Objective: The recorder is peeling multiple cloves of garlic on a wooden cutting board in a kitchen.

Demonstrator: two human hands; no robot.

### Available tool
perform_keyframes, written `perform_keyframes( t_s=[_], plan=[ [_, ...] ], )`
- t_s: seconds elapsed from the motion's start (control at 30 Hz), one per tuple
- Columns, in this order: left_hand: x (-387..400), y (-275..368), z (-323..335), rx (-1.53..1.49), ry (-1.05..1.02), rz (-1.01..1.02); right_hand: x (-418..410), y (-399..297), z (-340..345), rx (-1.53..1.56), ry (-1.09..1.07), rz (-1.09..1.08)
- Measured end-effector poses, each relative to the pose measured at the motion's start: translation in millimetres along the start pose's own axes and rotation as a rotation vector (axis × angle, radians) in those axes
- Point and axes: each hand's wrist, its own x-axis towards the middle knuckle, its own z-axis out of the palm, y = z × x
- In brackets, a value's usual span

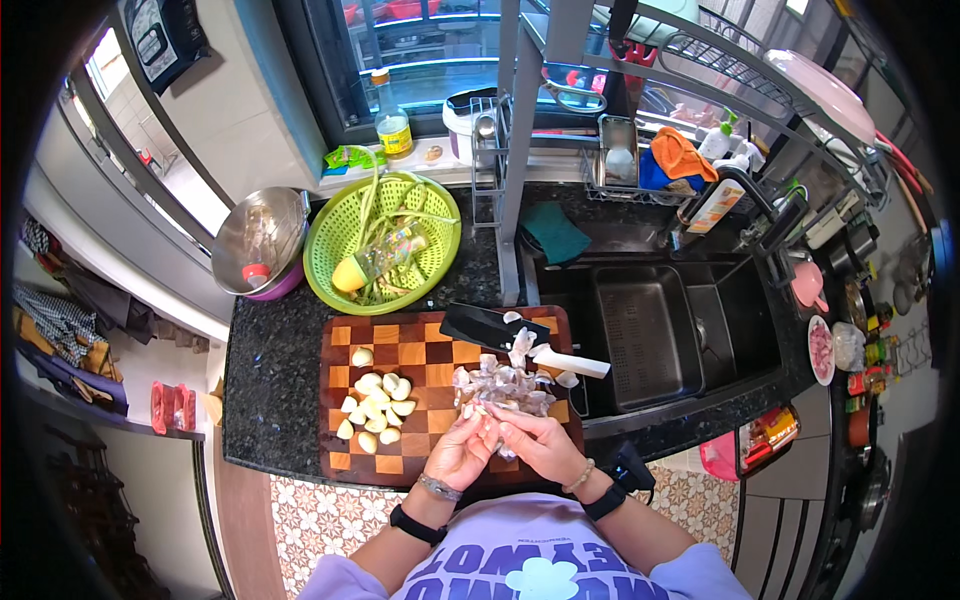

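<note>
My left hand [463, 448] and my right hand [541, 447] meet over the front of a checkered wooden cutting board [352, 469], their fingertips closed on a small garlic clove [471, 410]. Just beyond my fingers lies a heap of papery garlic skins [499, 382]. Left of my left hand, several peeled garlic cloves [381, 405] sit in a loose group, with one clove [362, 357] apart behind them. A cleaver with a black blade [480, 328] and a white handle [571, 363] rests across the board's back right, bits of skin on and around it.
Behind the board stand a green colander [322, 277] holding long beans and a plastic bottle, and a steel bowl [225, 251]. A grey rack post [510, 255] rises behind the board. The dark sink [649, 337] is at the right, with a plate of meat [820, 351] beyond it.
</note>
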Motion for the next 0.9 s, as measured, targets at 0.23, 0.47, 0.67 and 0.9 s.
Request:
perform_keyframes(
  t_s=[0.23, 0.47, 0.67, 0.9],
  plan=[
    [-2, -2, 2, -0.034, 0.001, 0.004, -1, -10, 4, 0.179, 0.041, 0.157],
    [-6, 5, 29, 0.158, 0.023, 0.011, 3, 7, 0, -0.144, 0.050, -0.172],
    [-11, 16, 29, 0.495, 0.028, 0.126, 4, -10, 1, -0.113, 0.026, -0.026],
    [-19, 21, 27, 0.625, 0.027, 0.073, 11, -5, -14, -0.220, 0.124, -0.079]
  ],
)
